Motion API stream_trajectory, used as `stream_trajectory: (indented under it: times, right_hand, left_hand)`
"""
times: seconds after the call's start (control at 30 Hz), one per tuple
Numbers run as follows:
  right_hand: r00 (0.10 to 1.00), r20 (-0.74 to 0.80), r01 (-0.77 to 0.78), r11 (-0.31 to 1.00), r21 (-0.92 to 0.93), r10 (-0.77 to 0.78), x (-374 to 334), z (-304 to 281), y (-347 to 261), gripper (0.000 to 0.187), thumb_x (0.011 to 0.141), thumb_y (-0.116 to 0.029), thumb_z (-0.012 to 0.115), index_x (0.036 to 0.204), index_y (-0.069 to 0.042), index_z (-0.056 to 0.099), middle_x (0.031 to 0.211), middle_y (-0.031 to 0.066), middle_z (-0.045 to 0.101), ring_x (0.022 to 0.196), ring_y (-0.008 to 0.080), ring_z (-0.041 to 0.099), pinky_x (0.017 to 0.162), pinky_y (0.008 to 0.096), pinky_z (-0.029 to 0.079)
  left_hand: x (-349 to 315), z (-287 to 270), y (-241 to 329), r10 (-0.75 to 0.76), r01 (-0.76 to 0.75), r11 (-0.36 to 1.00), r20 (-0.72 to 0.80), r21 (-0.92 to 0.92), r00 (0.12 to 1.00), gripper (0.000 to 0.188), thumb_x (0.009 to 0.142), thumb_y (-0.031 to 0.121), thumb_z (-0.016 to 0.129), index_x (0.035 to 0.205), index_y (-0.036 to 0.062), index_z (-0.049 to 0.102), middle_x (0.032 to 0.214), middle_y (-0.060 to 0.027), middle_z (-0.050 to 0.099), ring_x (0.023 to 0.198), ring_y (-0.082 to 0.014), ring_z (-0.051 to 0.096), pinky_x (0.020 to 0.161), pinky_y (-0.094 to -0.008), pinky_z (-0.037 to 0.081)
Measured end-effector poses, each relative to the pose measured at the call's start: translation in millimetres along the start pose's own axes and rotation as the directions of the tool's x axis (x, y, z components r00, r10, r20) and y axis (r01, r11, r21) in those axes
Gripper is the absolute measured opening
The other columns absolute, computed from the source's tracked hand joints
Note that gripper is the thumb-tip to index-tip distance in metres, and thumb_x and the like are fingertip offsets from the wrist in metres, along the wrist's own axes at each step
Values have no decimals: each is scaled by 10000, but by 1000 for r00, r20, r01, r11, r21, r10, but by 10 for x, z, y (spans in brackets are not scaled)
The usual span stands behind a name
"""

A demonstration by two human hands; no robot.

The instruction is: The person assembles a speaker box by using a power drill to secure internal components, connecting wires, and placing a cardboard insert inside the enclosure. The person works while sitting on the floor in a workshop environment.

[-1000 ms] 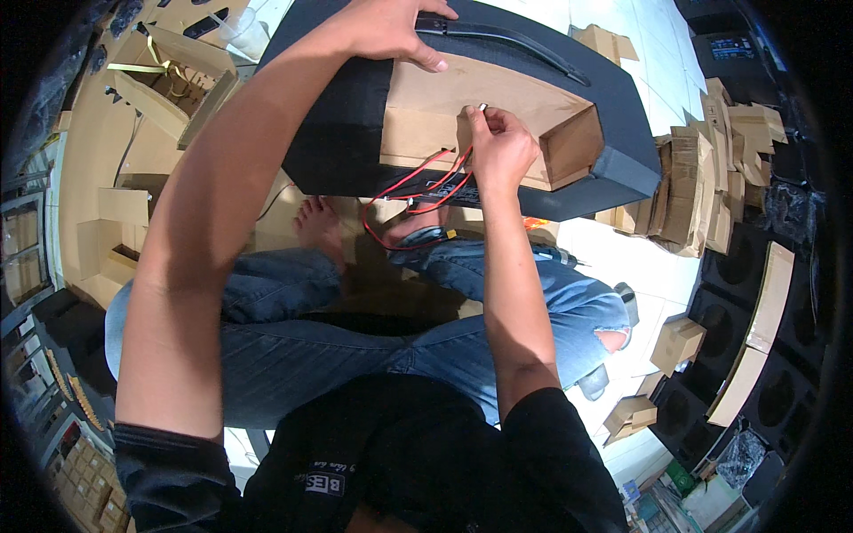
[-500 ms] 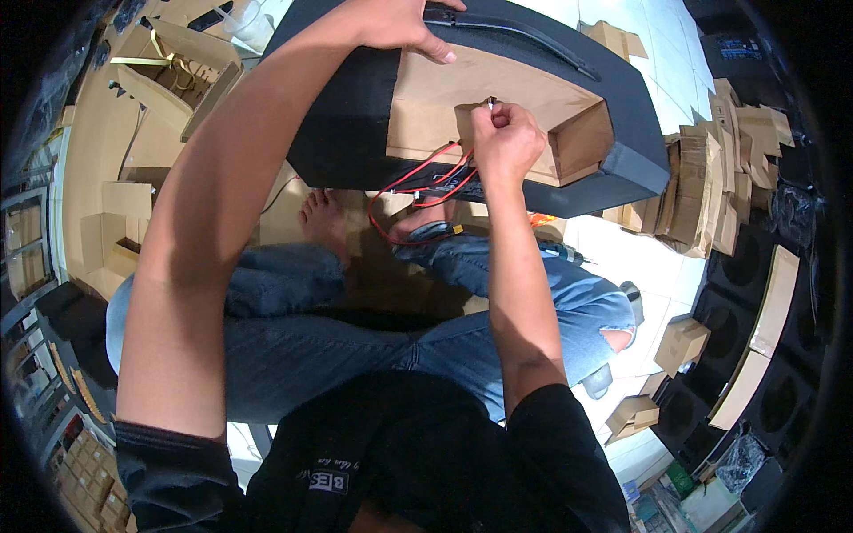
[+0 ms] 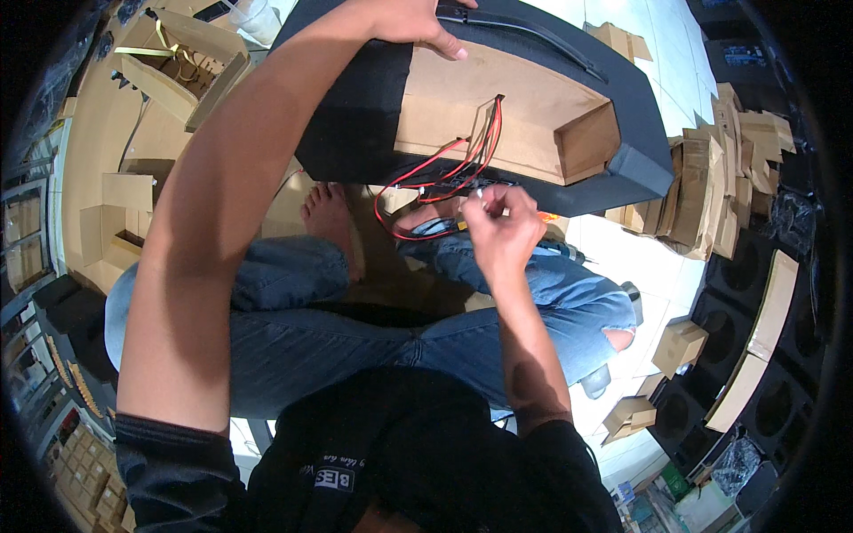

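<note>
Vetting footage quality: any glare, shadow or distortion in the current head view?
Head view: floor tiles at right nearly wash out; head view: shadow darkens part of the left forearm; head view: fisheye bows the cardboard strip near the right rim, corners go black; head view: the white piece in the right hand is too small to identify.

From where I stand, an open brown cardboard box (image 3: 160, 86) with yellow strapping (image 3: 161, 37) sits left, near a translucent plastic cup (image 3: 258, 21). To the right, folded brown cardboard (image 3: 697, 191) stands near black, boxy speaker cabinets (image 3: 777, 400) and white floor tiles (image 3: 613, 249).
</note>
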State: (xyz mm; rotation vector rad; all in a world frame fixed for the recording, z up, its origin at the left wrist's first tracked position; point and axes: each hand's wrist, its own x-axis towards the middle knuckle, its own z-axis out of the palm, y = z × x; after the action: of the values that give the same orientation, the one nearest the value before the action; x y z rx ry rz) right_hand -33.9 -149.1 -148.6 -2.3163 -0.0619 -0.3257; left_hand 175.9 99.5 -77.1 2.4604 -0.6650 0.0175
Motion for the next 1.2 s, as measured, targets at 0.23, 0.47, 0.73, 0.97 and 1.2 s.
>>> stream_trajectory:
  times: [0.23, 0.47, 0.73, 0.97, 1.2]
  right_hand:
    - [970, 135, 189, 976, 104, -202, -756, -195, -200, 138, 673, -68, 769, 713, -65, 637, 643, 58, 590, 608, 257, 570, 692, 380, 474]
    - [837, 452, 243, 950, 196, -308, -1168, -170, -143, 179, 740, -148, 750, 698, -66, 596, 705, 101, 615, 679, 307, 624, 723, 431, 464]
    - [955, 201, 212, 976, 45, -216, -137, -230, -29, 107, 873, -118, 688, 873, -15, 721, 828, 156, 711, 785, 325, 702, 751, 452, 541]
    - [979, 157, -113, 987, -113, 130, 973, 75, 403, 359, 872, -387, 725, 899, -31, 763, 850, 154, 753, 822, 350, 729, 769, 445, 554]
    - [929, 245, -277, 960, -32, 276, 1108, 297, 576, 331, 835, -394, 756, 870, -66, 788, 748, 105, 747, 712, 234, 726, 714, 378, 548]
  left_hand:
    - [-43, -20, 3, 3, -3, 1000, -26, 28, 1000, 826, 582, 460, 934, 1241, 25, 690, 1310, -200, 657, 1225, -356, 616, 1067, -422, 467]
    - [1, 9, 20, 16, -15, 999, -25, 33, 1000, 827, 578, 462, 936, 1243, 36, 692, 1328, -203, 647, 1243, -349, 607, 1083, -409, 463]
    - [-25, 4, 46, -20, 21, 997, -19, 68, 1000, 831, 576, 457, 935, 1254, 44, 689, 1355, -190, 635, 1257, -336, 602, 1095, -401, 459]
    - [15, 150, -132, -3, 8, 991, -36, 131, 999, 796, 640, 498, 901, 1318, 148, 676, 1453, -130, 577, 1323, -326, 555, 1134, -398, 424]
    - [-17, -4, 50, -42, 44, 997, -28, 66, 999, 861, 555, 481, 938, 1253, 44, 691, 1338, -187, 647, 1239, -333, 616, 1077, -396, 470]
